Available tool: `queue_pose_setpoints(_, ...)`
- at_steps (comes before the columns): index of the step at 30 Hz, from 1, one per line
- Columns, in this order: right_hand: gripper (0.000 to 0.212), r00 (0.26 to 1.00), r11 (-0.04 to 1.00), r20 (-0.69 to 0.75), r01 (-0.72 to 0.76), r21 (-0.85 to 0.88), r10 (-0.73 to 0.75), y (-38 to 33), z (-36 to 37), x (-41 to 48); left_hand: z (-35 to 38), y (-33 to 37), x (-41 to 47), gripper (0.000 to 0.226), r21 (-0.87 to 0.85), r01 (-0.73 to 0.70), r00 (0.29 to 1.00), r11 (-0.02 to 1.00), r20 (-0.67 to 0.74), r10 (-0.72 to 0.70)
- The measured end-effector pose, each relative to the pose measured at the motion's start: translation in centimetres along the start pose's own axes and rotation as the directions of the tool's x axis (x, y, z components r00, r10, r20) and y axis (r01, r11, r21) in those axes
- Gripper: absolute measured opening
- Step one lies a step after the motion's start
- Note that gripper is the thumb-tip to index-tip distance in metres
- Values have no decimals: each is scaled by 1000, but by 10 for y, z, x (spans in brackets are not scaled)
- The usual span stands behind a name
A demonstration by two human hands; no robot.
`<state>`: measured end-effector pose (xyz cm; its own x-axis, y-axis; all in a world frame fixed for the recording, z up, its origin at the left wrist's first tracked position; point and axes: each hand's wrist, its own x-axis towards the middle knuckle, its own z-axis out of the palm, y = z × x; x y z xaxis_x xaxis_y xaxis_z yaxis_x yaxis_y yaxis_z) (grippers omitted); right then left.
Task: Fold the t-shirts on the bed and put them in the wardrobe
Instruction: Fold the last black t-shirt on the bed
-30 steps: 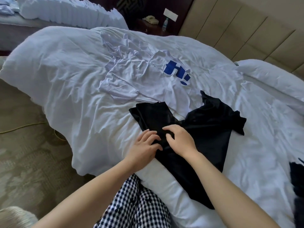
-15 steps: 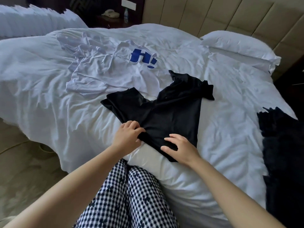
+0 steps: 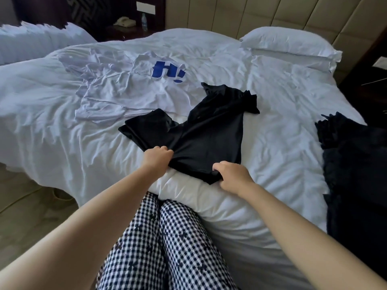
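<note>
A black t-shirt [image 3: 211, 135] lies partly folded on the white bed [image 3: 282, 122], its sleeves pointing away from me. My left hand [image 3: 157, 156] grips its near left edge with curled fingers. My right hand [image 3: 232, 174] grips the near right corner of the hem. Behind it a crumpled white t-shirt [image 3: 125, 91] with a blue print lies spread on the duvet.
A dark garment [image 3: 356, 164] lies along the bed's right edge. A white pillow [image 3: 289, 45] sits at the padded headboard. A nightstand [image 3: 129, 28] with a phone and a bottle stands at the back. My checked trousers [image 3: 167, 237] press against the bed's near edge; carpet at left.
The view has swung left to right across the bed. My hands moved apart along the black t-shirt's near edge and closed on it, and the shirt's lower part has been drawn shorter.
</note>
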<state>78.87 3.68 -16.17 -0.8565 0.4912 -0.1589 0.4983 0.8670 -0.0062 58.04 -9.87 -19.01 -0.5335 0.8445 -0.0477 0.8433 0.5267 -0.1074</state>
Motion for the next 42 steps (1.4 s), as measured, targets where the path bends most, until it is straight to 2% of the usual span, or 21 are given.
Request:
queue_pose_setpoints(5,39,982,999,185,34,42,-41,-10,-12,-15,-9,9,-12,27,136,2,977,991,210,-31)
queue_pose_setpoints(9,36,957,998,282,56,37,-65,-18,-9,-32,-12,13,-28,24,155,-2,928,988,368,-56)
queue_pose_setpoints(12,35,946,996,314,73,47,-84,-20,-3,-40,-11,15,-38,5,151,-15,911,988,409,-49)
queue_pose_setpoints(14,28,940,995,331,63,80,-86,-21,0,-44,-10,17,-43,14,138,-12,910,990,412,-47)
queue_pose_setpoints(16,26,924,987,373,30,158,-88,-19,-1,-47,-14,18,-48,19,135,-27,890,990,455,-38)
queue_pose_setpoints(19,29,871,914,478,-98,394,-112,-14,-14,-47,-20,19,-44,19,72,-39,835,997,550,-7)
queue_pose_setpoints(22,19,924,867,378,-147,477,-52,-7,-25,-38,-33,21,-36,20,-74,11,871,997,491,26)
queue_pose_setpoints(24,22,976,909,217,-116,399,29,1,-32,-30,-45,28,-31,22,-142,1,919,990,390,55)
queue_pose_setpoints(26,25,994,944,68,-98,316,81,8,-40,-22,-55,41,-25,17,-222,3,962,975,266,58)
queue_pose_setpoints(28,31,994,940,-13,-95,327,105,16,-48,-15,-64,53,-16,14,-306,-28,983,952,162,81)
queue_pose_setpoints(33,39,971,948,-177,-102,303,161,46,-64,8,-79,76,15,26,-419,-97,995,903,-28,94)
queue_pose_setpoints(37,39,946,939,-253,-116,324,205,85,-69,34,-85,92,50,27,-442,-158,987,883,-86,133)
queue_pose_setpoints(42,36,929,929,-279,-137,344,241,138,-66,84,-77,118,108,30,-455,-193,980,869,-130,150)
